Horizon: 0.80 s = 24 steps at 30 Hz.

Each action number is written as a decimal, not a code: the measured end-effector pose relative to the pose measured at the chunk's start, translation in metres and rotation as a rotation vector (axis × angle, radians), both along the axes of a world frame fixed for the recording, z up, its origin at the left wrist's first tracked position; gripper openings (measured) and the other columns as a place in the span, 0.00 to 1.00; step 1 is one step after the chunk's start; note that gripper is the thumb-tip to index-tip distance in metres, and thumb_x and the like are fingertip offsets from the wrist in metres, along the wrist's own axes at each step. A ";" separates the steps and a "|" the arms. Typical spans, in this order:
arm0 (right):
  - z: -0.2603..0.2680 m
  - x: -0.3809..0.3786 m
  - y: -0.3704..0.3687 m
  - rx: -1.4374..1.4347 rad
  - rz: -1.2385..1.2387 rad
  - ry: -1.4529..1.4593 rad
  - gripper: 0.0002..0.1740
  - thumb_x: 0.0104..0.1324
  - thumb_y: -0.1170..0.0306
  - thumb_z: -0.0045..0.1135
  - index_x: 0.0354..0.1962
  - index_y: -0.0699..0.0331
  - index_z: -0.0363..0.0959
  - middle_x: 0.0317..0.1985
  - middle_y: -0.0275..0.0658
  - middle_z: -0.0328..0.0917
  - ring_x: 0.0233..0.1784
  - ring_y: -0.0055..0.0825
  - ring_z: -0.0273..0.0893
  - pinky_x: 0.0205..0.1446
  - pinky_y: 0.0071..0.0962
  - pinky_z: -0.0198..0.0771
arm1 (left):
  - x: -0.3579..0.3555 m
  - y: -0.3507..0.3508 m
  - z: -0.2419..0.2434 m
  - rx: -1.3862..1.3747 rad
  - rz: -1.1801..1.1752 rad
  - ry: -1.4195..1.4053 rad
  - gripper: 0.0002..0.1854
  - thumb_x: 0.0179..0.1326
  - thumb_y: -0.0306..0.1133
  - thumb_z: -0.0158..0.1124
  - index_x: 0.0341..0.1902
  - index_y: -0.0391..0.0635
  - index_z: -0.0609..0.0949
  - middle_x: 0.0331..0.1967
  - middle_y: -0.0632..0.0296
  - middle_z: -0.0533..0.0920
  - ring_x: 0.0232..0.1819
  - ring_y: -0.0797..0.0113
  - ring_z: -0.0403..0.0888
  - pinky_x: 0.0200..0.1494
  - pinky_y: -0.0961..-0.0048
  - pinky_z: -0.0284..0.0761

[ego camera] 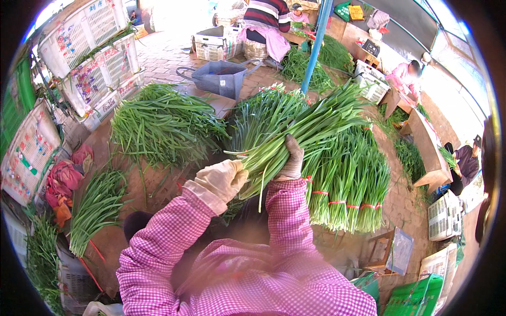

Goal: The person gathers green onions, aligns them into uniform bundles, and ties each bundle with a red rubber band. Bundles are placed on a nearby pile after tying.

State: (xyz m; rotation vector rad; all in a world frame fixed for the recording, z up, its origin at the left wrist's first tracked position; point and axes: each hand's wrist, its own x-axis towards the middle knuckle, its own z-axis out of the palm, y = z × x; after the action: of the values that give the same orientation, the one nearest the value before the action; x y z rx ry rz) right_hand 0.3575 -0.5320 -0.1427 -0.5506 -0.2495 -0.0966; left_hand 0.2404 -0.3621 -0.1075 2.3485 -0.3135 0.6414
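Observation:
My right hand (291,158), in a greyish work glove, grips a loose bunch of long flat green leaves, likely garlic chives (316,122), around its lower part. The leaf tips point up and right, the pale stems down and left. My left hand (223,179), in a cream glove, is at the stem ends with its fingers curled; whether it pinches a stem is unclear. Bundles tied with red bands (344,177) stand side by side to the right. More bundles (265,106) lie behind the held bunch. A loose heap of leaves (162,122) lies at the left.
White plastic crates (95,59) are stacked at the upper left. A grey tub with handles (221,79) stands ahead, beside a blue pole (316,47). A small leaf pile (99,205) and red cloths (63,177) lie at left. A wooden stool (381,251) is at lower right. Several people sit farther off.

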 end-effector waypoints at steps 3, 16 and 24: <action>-0.001 0.001 -0.001 0.100 0.106 0.043 0.26 0.59 0.66 0.67 0.55 0.64 0.72 0.41 0.41 0.82 0.39 0.36 0.83 0.44 0.40 0.83 | -0.006 0.015 0.004 0.178 -0.019 0.141 0.09 0.60 0.36 0.68 0.31 0.44 0.82 0.24 0.53 0.81 0.28 0.53 0.83 0.32 0.63 0.77; 0.006 -0.003 0.020 0.001 0.209 0.101 0.25 0.58 0.63 0.67 0.49 0.69 0.74 0.36 0.43 0.81 0.34 0.34 0.83 0.41 0.36 0.84 | 0.031 0.052 0.011 -0.193 -0.318 0.080 0.43 0.62 0.59 0.65 0.69 0.40 0.65 0.68 0.49 0.69 0.71 0.54 0.65 0.73 0.62 0.59; 0.009 0.003 0.051 -0.120 0.128 0.214 0.18 0.59 0.74 0.64 0.46 0.70 0.75 0.34 0.44 0.82 0.30 0.36 0.83 0.35 0.34 0.83 | 0.066 0.031 -0.072 -0.911 -0.443 0.664 0.57 0.43 0.28 0.85 0.74 0.48 0.57 0.67 0.58 0.71 0.68 0.64 0.68 0.72 0.64 0.63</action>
State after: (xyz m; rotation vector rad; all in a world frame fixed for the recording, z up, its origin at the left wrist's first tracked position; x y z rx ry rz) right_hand 0.3609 -0.4809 -0.1335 -0.6573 -0.0819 0.1016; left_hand 0.3061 -0.3309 -0.1798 1.4160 -0.1654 -0.2131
